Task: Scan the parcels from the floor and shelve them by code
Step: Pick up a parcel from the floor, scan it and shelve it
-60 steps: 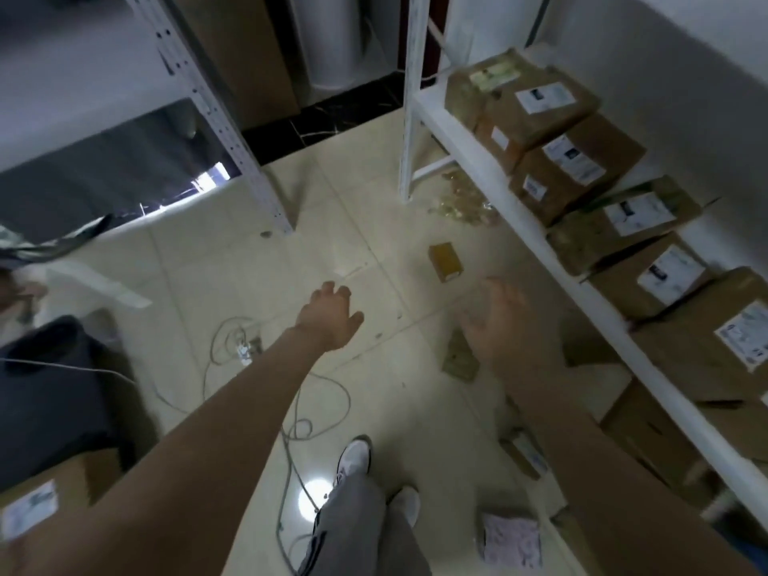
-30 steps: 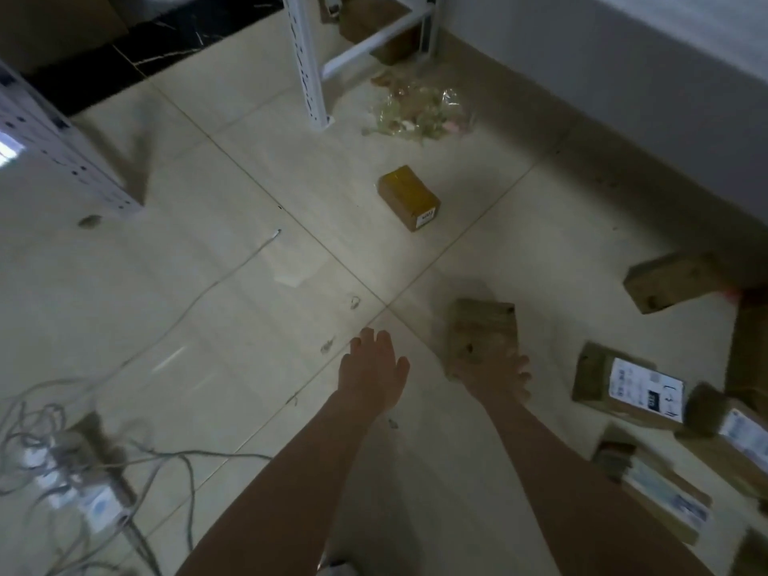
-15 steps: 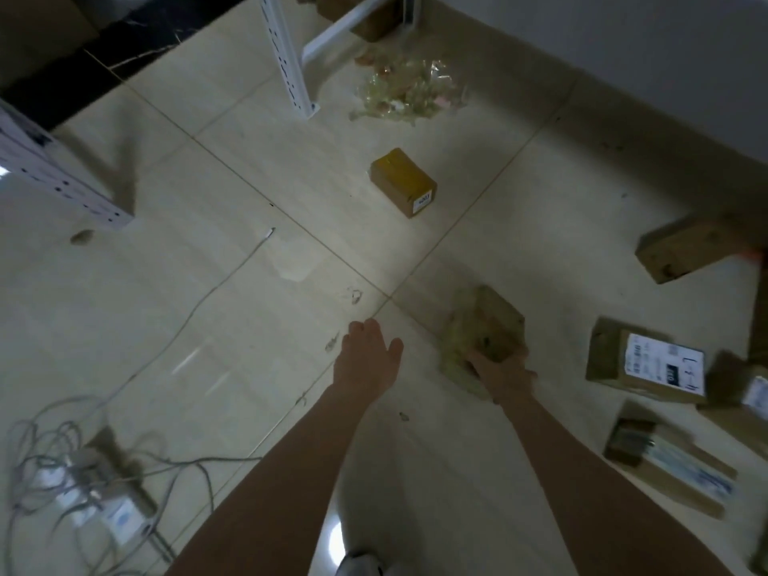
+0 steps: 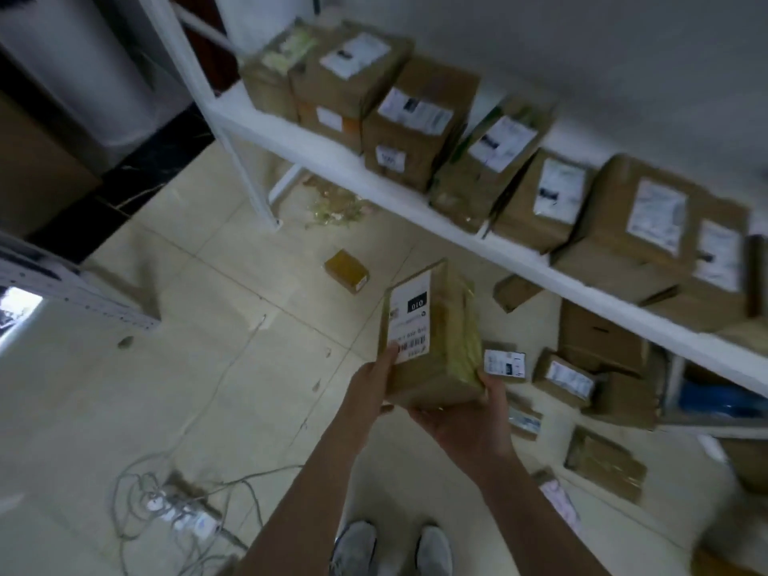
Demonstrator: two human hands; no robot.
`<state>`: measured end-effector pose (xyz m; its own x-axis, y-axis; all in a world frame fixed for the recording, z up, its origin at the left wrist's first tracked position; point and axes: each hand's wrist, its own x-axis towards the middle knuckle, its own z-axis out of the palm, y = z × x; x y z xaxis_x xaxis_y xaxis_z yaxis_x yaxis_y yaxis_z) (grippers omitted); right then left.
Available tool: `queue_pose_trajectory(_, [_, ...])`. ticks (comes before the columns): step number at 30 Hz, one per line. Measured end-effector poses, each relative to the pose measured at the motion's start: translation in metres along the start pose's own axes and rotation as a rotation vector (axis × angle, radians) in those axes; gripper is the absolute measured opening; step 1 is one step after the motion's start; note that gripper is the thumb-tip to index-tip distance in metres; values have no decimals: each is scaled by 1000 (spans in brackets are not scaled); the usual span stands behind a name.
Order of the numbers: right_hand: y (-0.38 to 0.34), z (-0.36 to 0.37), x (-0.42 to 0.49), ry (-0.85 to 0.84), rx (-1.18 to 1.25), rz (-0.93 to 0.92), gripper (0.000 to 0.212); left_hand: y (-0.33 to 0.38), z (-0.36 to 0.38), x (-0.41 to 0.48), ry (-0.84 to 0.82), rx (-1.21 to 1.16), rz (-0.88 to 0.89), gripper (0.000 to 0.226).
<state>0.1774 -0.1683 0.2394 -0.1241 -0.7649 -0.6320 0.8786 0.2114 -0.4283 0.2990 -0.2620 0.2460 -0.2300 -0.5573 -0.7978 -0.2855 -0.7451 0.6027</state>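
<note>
Head camera, looking down: a person holds a brown parcel [image 4: 432, 338] above a pale tiled floor [image 4: 208, 309], both bare hands closed on it. Left hand [image 4: 372, 384] grips the parcel's near left edge, its thumb lying over the lower corner of the white shipping label [image 4: 409, 315]; right hand [image 4: 465, 413] cups the near end from below, fingers wrapped up the right side. Parcel is tilted, label facing up and left, barcode nearest the thumb.

Just to the right, the front edge of a white metal shelf [image 4: 415, 209] cuts diagonally across the scene, its board packed edge to edge with a row of labelled boxes [image 4: 419, 126]; some tilt against their neighbours. Its upright post [image 4: 249, 176] stands on the floor at upper centre, crumpled clear wrapping [image 4: 336, 207] beside its foot.

Under and before the shelf, loose parcels [image 4: 565, 378] crowd the floor at the right, several touching or overlapping. One small yellow-brown box [image 4: 347, 271] lies apart, beyond the held parcel. Open tile lies to the left and centre, bounded by a second rack's foot [image 4: 104, 309] at left and a tangle of cables around a power strip [image 4: 183, 513] at lower left, near the person's grey shoes [image 4: 392, 550].
</note>
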Motion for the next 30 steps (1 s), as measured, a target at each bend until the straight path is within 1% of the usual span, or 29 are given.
queue_pose_trajectory(2, [-21,25,-47,-70,39,-87,70,28,12,-53,-71,-61,29,33])
queue_pose_trajectory(4, [-38,44,-92,24,85,-143,58,49,27,-104,-141,-128,85,37])
queue_pose_trajectory(6, [-50,52,-136,130,116,-180,60,61,44,-149,-220,-136,154,41])
queue_pose_trajectory(8, [-58,58,-182,207,125,-266,58,64,59,-191,-276,-121,215,36])
queue_pose_trajectory(10, [-64,65,-225,247,81,-365,48,64,70,-224,-295,-125,245,32])
queue_pose_trajectory(12, [-68,64,-270,349,43,-476,32,60,82,-258,-320,-88,285,43])
queue_pose_trajectory(13, [-70,61,-290,398,36,-509,26,58,87,-272,-331,-51,306,44])
queue_pose_trajectory(16, [-77,48,-345,493,18,-582,30,51,106,-310,-406,30,368,29])
queue_pose_trajectory(18, [-81,38,-380,524,-14,-626,43,45,120,-333,-446,97,420,30])
queue_pose_trajectory(20, [-86,30,-413,547,-86,-665,58,39,136,-355,-490,153,475,36])
queue_pose_trajectory(22, [-91,19,-444,570,-138,-694,66,32,157,-375,-554,211,514,41])
queue_pose_trajectory(24, [-94,2,-473,609,-129,-737,75,25,183,-394,-608,261,544,34])
queue_pose_trajectory(25, [-95,-7,-487,623,-120,-766,73,21,197,-405,-636,280,554,32])
queue_pose_trajectory(27, [-97,-27,-514,653,-101,-819,63,12,227,-424,-698,328,564,36])
queue_pose_trajectory(30, [-102,-60,-553,697,-29,-879,62,-6,271,-455,-771,398,559,42])
